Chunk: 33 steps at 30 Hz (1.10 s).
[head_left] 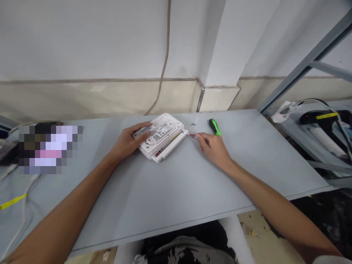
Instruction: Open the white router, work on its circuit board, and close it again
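Observation:
A white plastic device [158, 132], router-like with vent slots and a printed label, lies on the grey table with its label side up. Along its near right edge a white strip [172, 147] stands apart from the body, leaving a gap with coloured parts inside. My left hand [134, 139] is closed on the device's left side, thumb on top. In my right hand [211, 146] is a thin screwdriver [193, 135] with a reddish handle, its tip at the device's right corner by the gap. Just beyond that hand lies a green and black screwdriver [213, 126].
Several small dark screws [193, 124] lie behind the device. At the left are a pixelated object [51, 148] and white cables [24, 205] with a yellow tag. A metal frame [305, 62] and a shelf with black items [324, 121] stand at the right. The wall borders the table's far edge.

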Tool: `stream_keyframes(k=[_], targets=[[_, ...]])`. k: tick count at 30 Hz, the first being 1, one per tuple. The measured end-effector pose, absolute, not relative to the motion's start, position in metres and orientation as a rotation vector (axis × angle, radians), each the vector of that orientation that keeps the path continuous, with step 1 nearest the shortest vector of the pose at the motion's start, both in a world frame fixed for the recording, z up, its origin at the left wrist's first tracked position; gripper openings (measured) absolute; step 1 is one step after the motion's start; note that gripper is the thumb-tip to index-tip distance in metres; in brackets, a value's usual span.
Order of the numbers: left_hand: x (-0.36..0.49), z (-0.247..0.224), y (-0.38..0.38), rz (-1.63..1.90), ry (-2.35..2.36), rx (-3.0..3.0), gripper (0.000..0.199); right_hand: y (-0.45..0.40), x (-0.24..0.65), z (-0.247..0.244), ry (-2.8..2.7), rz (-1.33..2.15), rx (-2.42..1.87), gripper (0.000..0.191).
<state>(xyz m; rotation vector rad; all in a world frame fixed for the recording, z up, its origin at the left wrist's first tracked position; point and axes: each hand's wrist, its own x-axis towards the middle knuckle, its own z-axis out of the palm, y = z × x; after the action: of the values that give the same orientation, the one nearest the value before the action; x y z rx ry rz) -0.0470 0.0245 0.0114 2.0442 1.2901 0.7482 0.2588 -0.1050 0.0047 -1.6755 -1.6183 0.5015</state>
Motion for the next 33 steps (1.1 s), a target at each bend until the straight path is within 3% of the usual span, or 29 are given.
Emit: stream_keyframes(k=[4, 11, 19, 25, 33], targets=[[-0.046, 0.012, 0.024, 0.751, 1.292, 2.057, 0.058, -0.105, 0.259, 0.002, -1.771, 0.32, -1.647, 0.045], [-0.045, 0.013, 0.023, 0.759, 1.287, 2.054, 0.059, -0.103, 0.261, -0.014, -1.932, -0.108, -1.61, 0.049], [-0.047, 0.012, 0.024, 0.753, 1.282, 2.037, 0.056, -0.106, 0.257, 0.003, -1.766, 0.361, -1.622, 0.045], [-0.045, 0.02, 0.015, 0.781, 1.354, 2.225, 0.053, -0.104, 0.261, 0.001, -1.622, 0.441, -1.571, 0.04], [-0.028, 0.017, -0.004, 0.503, 1.366, 2.6, 0.098, -0.104, 0.28, 0.005, -1.5, 0.268, -1.597, 0.035]])
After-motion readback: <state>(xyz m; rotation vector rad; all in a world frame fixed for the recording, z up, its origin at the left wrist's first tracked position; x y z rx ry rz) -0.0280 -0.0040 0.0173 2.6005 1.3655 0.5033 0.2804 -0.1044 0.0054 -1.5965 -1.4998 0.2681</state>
